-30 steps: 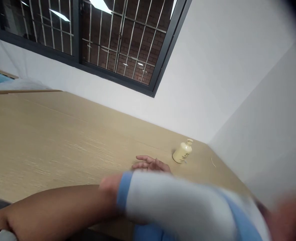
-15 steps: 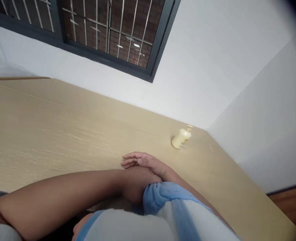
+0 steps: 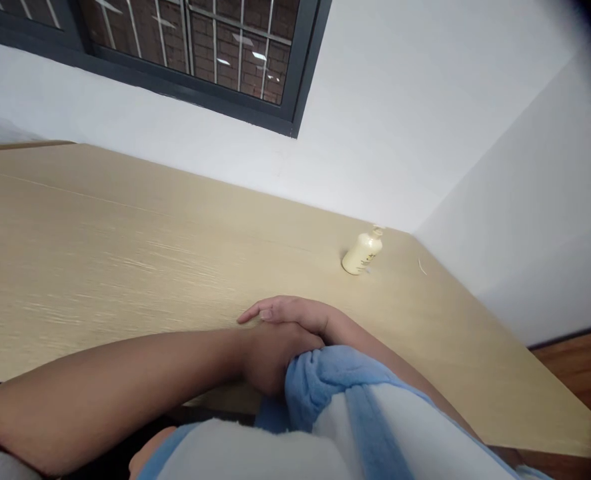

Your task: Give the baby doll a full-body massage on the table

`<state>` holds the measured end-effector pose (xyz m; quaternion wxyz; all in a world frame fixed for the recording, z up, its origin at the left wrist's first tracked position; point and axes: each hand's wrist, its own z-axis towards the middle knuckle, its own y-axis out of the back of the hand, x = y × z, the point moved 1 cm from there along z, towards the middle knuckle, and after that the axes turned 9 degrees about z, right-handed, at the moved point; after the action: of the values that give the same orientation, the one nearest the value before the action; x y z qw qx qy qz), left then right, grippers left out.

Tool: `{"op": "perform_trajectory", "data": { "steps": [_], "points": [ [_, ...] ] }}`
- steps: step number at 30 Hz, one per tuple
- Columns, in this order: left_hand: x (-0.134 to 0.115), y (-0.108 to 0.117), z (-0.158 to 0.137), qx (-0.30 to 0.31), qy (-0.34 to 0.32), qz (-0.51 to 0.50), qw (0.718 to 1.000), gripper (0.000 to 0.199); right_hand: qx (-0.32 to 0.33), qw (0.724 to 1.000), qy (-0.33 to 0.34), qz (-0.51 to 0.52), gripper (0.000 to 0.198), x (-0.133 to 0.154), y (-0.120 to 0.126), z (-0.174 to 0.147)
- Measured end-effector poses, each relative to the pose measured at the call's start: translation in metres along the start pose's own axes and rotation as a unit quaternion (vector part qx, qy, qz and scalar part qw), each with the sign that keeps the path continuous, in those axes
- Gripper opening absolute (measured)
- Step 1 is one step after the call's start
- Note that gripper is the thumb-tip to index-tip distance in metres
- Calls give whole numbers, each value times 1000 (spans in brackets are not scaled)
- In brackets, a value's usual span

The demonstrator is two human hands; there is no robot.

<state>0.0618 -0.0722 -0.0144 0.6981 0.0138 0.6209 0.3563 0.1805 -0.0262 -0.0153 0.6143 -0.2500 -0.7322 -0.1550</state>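
Note:
My left hand point(image 3: 278, 353) comes in from the left, its fingers curled at the bunched end of a soft blue-and-white fleecy cloth point(image 3: 370, 427). That cloth fills the bottom middle of the view and hides part of both arms. Just behind the left hand lies my right hand point(image 3: 295, 310), touching it, with its fingers stretched to the left over the tabletop. Nothing shows in the right hand. Beyond both hands a cream pump bottle point(image 3: 363, 255) with dark lettering stands on the table.
A light wood-patterned table point(image 3: 175, 247) runs up to a white wall point(image 3: 375, 120). Above it is a dark-framed window point(image 3: 295, 80) with metal bars. Near the right-hand corner lies a thin pale strand point(image 3: 422, 267). Brown wood point(image 3: 588, 373) shows at the right edge.
The bottle, window and table edge sit higher in view as my head shifts. My right hand has turned slightly, showing fewer of its fingers. My left hand stays against the cloth.

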Motion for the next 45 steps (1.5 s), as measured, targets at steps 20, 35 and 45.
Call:
{"op": "perform_trajectory", "data": {
  "steps": [20, 35, 45],
  "points": [
    [-1, -3, 6, 27, -63, 85, 994, 34, -58, 997, -36, -31, 19, -4, 10, 0],
    [30, -21, 11, -14, -59, 269, 961, 22, -45, 997, -43, -44, 21, -8, 13, 3],
    [0, -10, 3, -10, -43, 127, 991, 24, -46, 996, 8, -76, 21, -9, 13, 5]
  ]
}}
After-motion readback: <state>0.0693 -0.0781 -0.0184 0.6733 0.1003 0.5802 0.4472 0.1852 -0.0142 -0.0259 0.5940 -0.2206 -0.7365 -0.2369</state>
